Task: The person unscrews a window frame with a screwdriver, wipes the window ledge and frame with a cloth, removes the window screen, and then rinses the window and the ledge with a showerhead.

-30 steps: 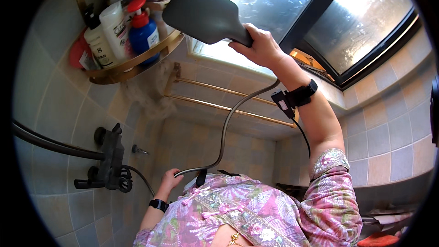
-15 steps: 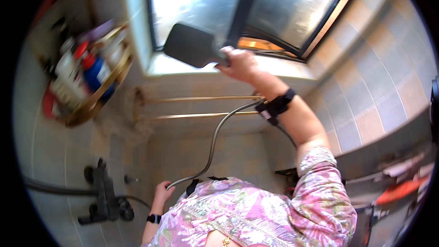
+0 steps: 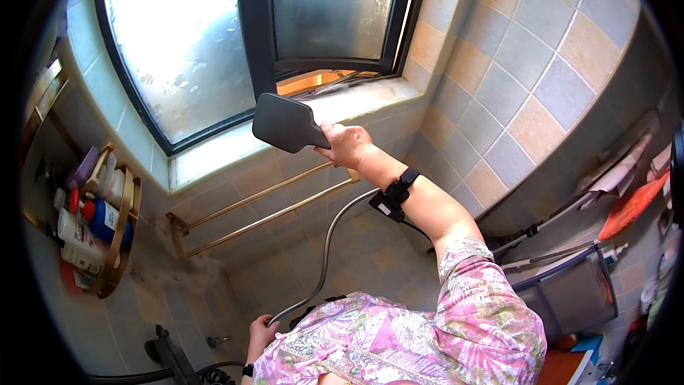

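Note:
My right hand (image 3: 347,147) is closed round the handle of a dark grey, paddle-shaped shower head (image 3: 283,122), raised in front of the window sill. The smooth back of its head faces me; no water can be made out. A grey metal shower hose (image 3: 325,257) curves from behind my right forearm down to my left hand (image 3: 263,334) at the lower left. The left fingers are closed on the hose close to my body. A black band with a small box (image 3: 393,197) sits on my right wrist.
A frosted window (image 3: 171,43) stands partly open above the white sill (image 3: 356,103). Below it runs a double gold towel rail (image 3: 267,212). Bottles crowd a gold corner shelf (image 3: 117,257) at the left, over a black mixer tap (image 3: 171,360). A grey bin (image 3: 570,296) and orange cloth (image 3: 630,207) are at the right.
My view has turned to the right, so the window and shelf sit further left. Relative to the window, the shower head has moved right, towards the middle frame. Both hands keep their hold.

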A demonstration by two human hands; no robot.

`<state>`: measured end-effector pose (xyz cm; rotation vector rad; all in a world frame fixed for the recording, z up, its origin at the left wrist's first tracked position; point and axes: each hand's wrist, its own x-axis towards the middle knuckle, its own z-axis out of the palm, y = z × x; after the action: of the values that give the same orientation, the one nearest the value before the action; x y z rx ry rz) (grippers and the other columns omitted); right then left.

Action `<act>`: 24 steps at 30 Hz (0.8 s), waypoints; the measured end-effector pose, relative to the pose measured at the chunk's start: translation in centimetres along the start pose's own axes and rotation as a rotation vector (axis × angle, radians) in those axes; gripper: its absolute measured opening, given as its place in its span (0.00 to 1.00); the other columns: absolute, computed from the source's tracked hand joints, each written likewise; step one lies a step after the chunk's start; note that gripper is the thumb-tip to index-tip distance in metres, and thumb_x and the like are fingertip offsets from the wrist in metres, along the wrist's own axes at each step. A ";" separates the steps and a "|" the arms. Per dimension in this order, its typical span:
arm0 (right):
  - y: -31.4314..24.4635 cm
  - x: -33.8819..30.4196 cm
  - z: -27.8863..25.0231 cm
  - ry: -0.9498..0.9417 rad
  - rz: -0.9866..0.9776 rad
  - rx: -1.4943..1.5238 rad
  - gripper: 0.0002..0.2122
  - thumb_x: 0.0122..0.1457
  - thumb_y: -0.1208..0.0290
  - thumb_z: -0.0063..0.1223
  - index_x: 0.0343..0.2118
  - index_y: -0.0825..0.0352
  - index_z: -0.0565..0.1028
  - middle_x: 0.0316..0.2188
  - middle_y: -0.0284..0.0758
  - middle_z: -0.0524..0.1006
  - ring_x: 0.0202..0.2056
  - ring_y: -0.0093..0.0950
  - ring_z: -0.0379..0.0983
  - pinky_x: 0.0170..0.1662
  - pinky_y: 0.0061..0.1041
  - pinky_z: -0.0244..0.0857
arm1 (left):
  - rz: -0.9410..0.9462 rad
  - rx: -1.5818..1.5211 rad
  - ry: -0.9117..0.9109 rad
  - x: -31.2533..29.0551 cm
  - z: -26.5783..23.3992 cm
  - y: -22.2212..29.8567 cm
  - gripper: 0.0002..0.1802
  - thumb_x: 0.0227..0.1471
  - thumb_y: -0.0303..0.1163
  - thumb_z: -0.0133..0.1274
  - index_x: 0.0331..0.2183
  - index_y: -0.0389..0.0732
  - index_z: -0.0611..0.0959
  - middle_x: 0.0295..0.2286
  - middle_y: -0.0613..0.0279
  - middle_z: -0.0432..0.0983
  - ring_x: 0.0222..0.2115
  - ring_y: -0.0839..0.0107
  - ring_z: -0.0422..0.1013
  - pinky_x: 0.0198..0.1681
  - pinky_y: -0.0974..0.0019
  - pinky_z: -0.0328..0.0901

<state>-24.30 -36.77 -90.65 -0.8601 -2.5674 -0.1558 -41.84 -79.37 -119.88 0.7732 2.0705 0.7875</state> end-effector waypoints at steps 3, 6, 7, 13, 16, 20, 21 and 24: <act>0.9 -0.1 -0.2 -0.067 0.086 -0.009 0.19 0.47 0.57 0.50 0.37 0.66 0.65 0.28 0.40 0.74 0.31 0.34 0.72 0.33 0.29 0.67 | 0.002 -0.019 -0.007 0.2 0.0 0.1 0.18 0.34 0.32 0.58 0.31 0.32 0.77 0.24 0.55 0.75 0.24 0.71 0.71 0.29 0.69 0.65; 1.7 0.0 -0.2 -0.047 0.143 -0.033 0.20 0.47 0.57 0.50 0.37 0.67 0.65 0.27 0.40 0.74 0.30 0.34 0.73 0.33 0.29 0.67 | 0.016 -0.104 -0.002 0.5 0.1 -0.9 0.18 0.34 0.29 0.58 0.32 0.31 0.77 0.22 0.57 0.74 0.22 0.74 0.69 0.27 0.71 0.64; 1.9 0.1 -0.2 -0.021 0.154 -0.042 0.20 0.46 0.57 0.51 0.37 0.67 0.65 0.26 0.41 0.74 0.29 0.34 0.73 0.33 0.28 0.67 | 0.021 -0.116 -0.006 0.7 0.0 -1.5 0.18 0.34 0.29 0.58 0.32 0.31 0.77 0.22 0.57 0.74 0.22 0.74 0.69 0.26 0.71 0.64; 2.6 0.9 -1.0 -0.030 0.214 -0.077 0.18 0.47 0.58 0.50 0.35 0.67 0.64 0.28 0.42 0.73 0.30 0.37 0.72 0.34 0.30 0.66 | -0.020 -0.129 -0.040 1.3 0.2 -1.4 0.18 0.35 0.29 0.58 0.33 0.31 0.76 0.23 0.57 0.74 0.22 0.74 0.69 0.26 0.71 0.64; 2.2 1.5 -1.4 -0.035 0.261 -0.060 0.18 0.48 0.59 0.50 0.35 0.67 0.64 0.28 0.42 0.73 0.30 0.37 0.72 0.35 0.30 0.66 | -0.036 -0.121 -0.074 2.5 0.6 -3.7 0.19 0.35 0.29 0.58 0.33 0.30 0.76 0.23 0.57 0.74 0.22 0.74 0.69 0.26 0.71 0.64; 1.7 2.4 -1.3 0.019 0.280 -0.066 0.18 0.47 0.59 0.51 0.34 0.68 0.64 0.27 0.41 0.74 0.30 0.37 0.72 0.35 0.31 0.66 | -0.037 -0.115 -0.068 3.0 0.3 -5.0 0.19 0.35 0.29 0.58 0.33 0.30 0.76 0.23 0.57 0.74 0.22 0.74 0.69 0.26 0.71 0.64; 1.9 2.5 -1.0 0.032 0.285 -0.069 0.18 0.47 0.59 0.51 0.34 0.68 0.64 0.27 0.41 0.74 0.30 0.37 0.72 0.35 0.31 0.66 | -0.037 -0.109 -0.052 2.8 0.2 -4.6 0.19 0.35 0.29 0.58 0.33 0.30 0.76 0.23 0.57 0.74 0.22 0.74 0.69 0.27 0.71 0.64; 1.9 2.6 -0.9 0.010 0.337 -0.070 0.17 0.47 0.59 0.51 0.34 0.67 0.64 0.27 0.40 0.74 0.30 0.36 0.72 0.34 0.30 0.66 | -0.025 -0.102 -0.019 2.2 -0.2 -3.7 0.19 0.35 0.29 0.58 0.33 0.30 0.76 0.23 0.57 0.74 0.22 0.74 0.69 0.27 0.71 0.64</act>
<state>-24.72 -34.03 -88.81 -1.2980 -2.3762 -0.1475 -44.10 -80.14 -123.50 0.6950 2.0028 0.8612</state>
